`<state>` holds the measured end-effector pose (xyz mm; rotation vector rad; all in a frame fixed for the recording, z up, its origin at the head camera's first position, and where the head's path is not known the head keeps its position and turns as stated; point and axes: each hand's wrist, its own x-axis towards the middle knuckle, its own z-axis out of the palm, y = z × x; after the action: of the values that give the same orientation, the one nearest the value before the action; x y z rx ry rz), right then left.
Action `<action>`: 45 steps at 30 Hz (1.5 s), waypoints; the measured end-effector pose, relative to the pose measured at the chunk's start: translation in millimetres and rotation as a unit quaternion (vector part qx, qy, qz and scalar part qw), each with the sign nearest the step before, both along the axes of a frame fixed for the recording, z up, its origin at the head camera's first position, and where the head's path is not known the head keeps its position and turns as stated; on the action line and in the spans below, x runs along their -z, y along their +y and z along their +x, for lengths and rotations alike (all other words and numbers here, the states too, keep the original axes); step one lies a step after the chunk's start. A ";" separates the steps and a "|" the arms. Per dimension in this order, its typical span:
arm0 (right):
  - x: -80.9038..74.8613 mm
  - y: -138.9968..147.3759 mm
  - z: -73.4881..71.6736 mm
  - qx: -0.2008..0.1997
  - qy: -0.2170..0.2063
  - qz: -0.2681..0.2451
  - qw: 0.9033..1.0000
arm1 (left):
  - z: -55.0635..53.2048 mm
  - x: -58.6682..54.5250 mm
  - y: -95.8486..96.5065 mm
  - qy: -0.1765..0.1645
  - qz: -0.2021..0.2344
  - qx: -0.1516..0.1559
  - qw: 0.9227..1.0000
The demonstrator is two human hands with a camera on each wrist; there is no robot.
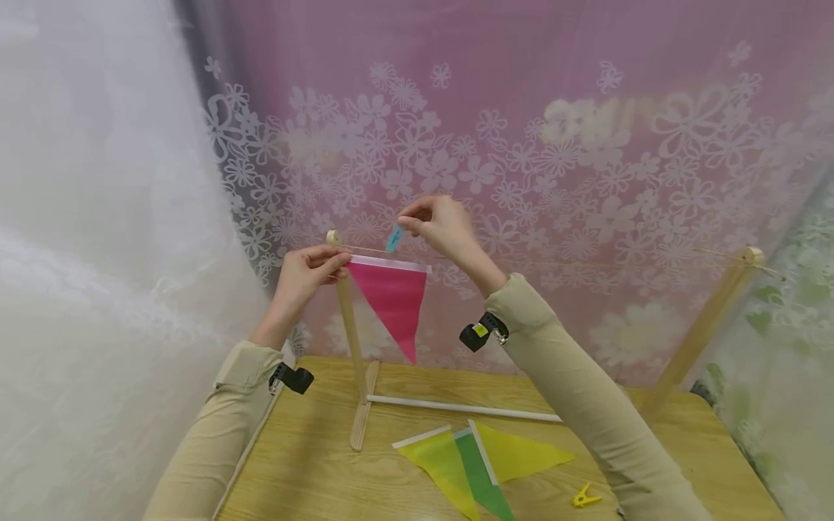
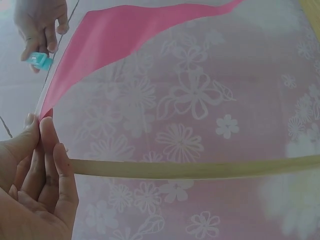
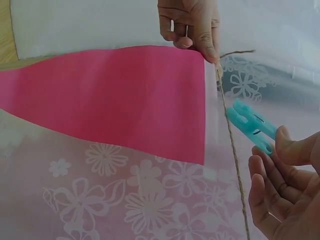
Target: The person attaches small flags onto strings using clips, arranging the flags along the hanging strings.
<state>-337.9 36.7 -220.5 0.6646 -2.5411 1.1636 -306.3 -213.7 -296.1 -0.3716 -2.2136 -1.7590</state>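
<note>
A pink curtain (image 1: 521, 58) with white flowers hangs behind a wooden worktop (image 1: 306, 463). Two wooden posts stand there, the left one (image 1: 352, 340) upright, the right one (image 1: 706, 329) appearing slanted, with a thin string (image 3: 235, 160) running between them. A pink pennant (image 1: 396, 300) hangs point down just beside the string, near the left post. On the worktop, a green pennant (image 1: 481, 474) lies between two yellow pennants (image 1: 521, 452), overlapping. The left hand (image 1: 309, 271) pinches the pink pennant's white-edged top corner between thumb and fingers. The right hand (image 1: 446, 224) pinches a blue clothespin (image 1: 394, 237) by its handle end, its tips right at the string. A yellow clothespin (image 1: 586, 496) lies near the yellow pennants.
</note>
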 end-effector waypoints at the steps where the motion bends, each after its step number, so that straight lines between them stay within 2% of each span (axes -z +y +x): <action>1: 0.1 -1.1 0.1 0.000 -0.001 0.004 1.000 | 0.2 -0.6 0.2 0.001 0.001 -0.003 1.000; 9: 0.8 -7.2 1.1 0.008 0.000 0.005 1.000 | -0.1 -3.6 2.3 0.001 0.003 -0.007 1.000; 19: 5.2 -6.2 0.8 -0.014 -0.004 0.011 1.000 | 0.2 -1.1 4.1 0.010 0.015 -0.018 1.000; 27: 4.9 -7.8 1.9 -0.021 0.000 0.033 0.999 | 1.1 -0.6 7.5 0.014 0.037 -0.028 0.999; 45: 3.2 -9.2 3.0 -0.021 0.012 0.064 0.998 | 1.6 -2.0 12.4 0.022 0.047 -0.042 0.998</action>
<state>-335.0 27.4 -223.7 0.7609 -2.6097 1.0045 -304.7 -201.3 -294.0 -0.2891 -2.0751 -1.7858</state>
